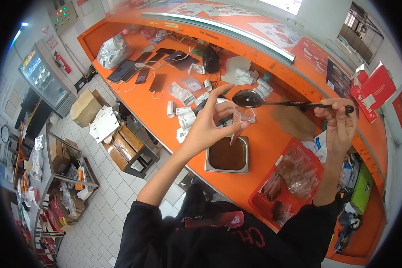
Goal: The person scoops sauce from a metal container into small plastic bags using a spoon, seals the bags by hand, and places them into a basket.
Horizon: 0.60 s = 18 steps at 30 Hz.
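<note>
My left hand (212, 123) holds a small clear plastic bag (243, 116) between thumb and fingers, its mouth spread open at the top. A narrow, brownish lower end of the bag hangs down. In my right hand (339, 125) is the far end of a long dark handle belonging to a ladle (248, 99). The ladle's bowl holds dark, shiny liquid and is just above the bag's mouth. Below both stands a rectangular metal pan (228, 171) with brown sauce in it.
A red basket (260, 191) of filled small bags stands to the right of the pan. Several phones (157, 83), cables, paper rolls (170, 109) and a plastic bag (113, 51) lie on the orange counter (192, 152). A raised ledge (236, 42) runs along the back.
</note>
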Each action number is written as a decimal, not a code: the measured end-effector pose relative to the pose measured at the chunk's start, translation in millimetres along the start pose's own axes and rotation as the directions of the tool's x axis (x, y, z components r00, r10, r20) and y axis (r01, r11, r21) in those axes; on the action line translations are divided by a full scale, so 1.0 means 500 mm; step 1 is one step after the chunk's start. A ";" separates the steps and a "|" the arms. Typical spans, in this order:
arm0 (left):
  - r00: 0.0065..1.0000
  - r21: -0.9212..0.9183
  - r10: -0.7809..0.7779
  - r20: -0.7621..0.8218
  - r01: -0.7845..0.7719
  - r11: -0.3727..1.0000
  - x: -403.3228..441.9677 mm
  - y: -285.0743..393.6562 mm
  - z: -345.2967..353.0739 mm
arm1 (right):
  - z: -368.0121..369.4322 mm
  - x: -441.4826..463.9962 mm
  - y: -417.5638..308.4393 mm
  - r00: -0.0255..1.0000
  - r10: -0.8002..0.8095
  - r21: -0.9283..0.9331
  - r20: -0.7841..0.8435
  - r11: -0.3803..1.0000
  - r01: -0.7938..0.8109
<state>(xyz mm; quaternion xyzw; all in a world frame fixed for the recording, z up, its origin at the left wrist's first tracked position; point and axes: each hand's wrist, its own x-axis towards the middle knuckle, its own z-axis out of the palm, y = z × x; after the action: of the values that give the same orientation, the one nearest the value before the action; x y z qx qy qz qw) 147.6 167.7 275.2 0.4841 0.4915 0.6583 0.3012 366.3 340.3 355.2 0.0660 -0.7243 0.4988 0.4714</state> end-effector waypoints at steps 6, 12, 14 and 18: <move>1.000 -0.026 -0.001 -0.012 0.000 1.000 -0.006 0.013 0.000 | 0.010 -0.006 -0.007 0.998 -0.047 -0.051 0.038 0.998 0.048; 1.000 -0.037 0.021 -0.022 -0.022 0.999 -0.008 0.002 0.000 | 0.017 -0.011 -0.009 0.992 -0.095 -0.086 0.086 0.991 0.102; 1.000 -0.039 0.015 -0.024 -0.016 0.999 -0.011 0.006 0.000 | 0.016 -0.012 -0.009 0.988 -0.116 -0.102 0.105 0.987 0.127; 0.999 -0.054 0.018 -0.036 -0.020 0.998 -0.015 0.004 0.000 | 0.021 -0.018 -0.012 0.980 -0.156 -0.101 0.125 0.980 0.169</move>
<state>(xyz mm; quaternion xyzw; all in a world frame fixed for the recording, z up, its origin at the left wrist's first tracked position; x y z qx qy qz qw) 150.3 160.3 274.6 0.4687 0.4740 0.6828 0.2990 368.2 325.8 351.8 0.1277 -0.7694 0.4126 0.4707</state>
